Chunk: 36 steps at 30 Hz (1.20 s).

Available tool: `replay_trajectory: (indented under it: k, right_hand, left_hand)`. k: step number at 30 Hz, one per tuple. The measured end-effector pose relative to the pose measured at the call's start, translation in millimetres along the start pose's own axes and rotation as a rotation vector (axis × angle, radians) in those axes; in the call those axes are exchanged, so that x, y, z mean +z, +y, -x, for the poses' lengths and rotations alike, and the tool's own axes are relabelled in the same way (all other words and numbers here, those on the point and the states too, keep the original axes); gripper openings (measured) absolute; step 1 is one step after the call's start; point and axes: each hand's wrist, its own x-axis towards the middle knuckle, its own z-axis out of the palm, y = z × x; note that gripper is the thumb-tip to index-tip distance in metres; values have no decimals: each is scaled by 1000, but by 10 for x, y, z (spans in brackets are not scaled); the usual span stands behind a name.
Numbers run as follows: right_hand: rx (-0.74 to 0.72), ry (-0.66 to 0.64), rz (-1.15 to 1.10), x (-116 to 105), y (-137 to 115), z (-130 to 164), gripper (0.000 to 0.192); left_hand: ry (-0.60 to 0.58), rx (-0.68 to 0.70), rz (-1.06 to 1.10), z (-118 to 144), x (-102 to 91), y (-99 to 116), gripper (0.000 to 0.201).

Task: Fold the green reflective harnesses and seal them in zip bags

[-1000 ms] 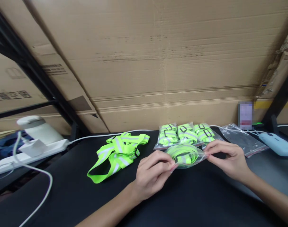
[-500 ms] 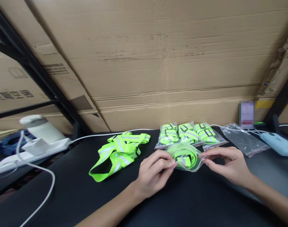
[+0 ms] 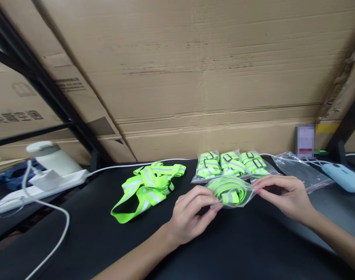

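Observation:
Between my hands is a clear zip bag (image 3: 244,200) with a rolled neon-green reflective strap (image 3: 228,190) inside it. My left hand (image 3: 192,214) pinches the bag's near left corner between thumb and fingers. The right corner is pinched by my right hand (image 3: 285,196), thumb below and fingers above. Just behind the held bag lie several bagged green straps (image 3: 232,163) with black buckles, side by side. Left of my left hand, a loose green reflective strap (image 3: 148,186) with silver stripes lies in a tangled heap on the black table (image 3: 95,241).
An unfilled clear zip bag (image 3: 303,173) lies at the back right, beside a light-blue device (image 3: 342,177) with a white cable. A white power strip (image 3: 69,181) and a pale bottle (image 3: 56,157) stand at left. Cardboard (image 3: 195,77) walls the back.
My right hand has moved slightly right and up with its corner of the bag. The bag's near edge looks pulled straighter, and my left hand has shifted slightly right.

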Motion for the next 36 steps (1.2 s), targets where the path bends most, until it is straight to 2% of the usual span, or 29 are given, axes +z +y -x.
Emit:
replay_trajectory:
  k: [4,9,14,19,28,36]
  right_hand:
    - [25,-32,38,-20,-12,-15,8]
    - [-26,-53,38,0,-7,12,8]
    - [-117,-59,62,61,-12,60,26]
    - [-187,-73,36,47,24,48,25]
    - [-154,-51,7,27,44,38,20]
    - [-153,-41,73,17,38,28,14]
  left_hand:
    - [4,22,3,0,5,3,11]
    - [0,12,35,-41,-5,48,13]
    - [-20,29,55,-94,-12,90,15]
    - [-15,35,43,-47,6,45,16]
    - [-88,115,-38,-11,-5,67,9]
    - [-97,91,-12,-26,-32,90,15]
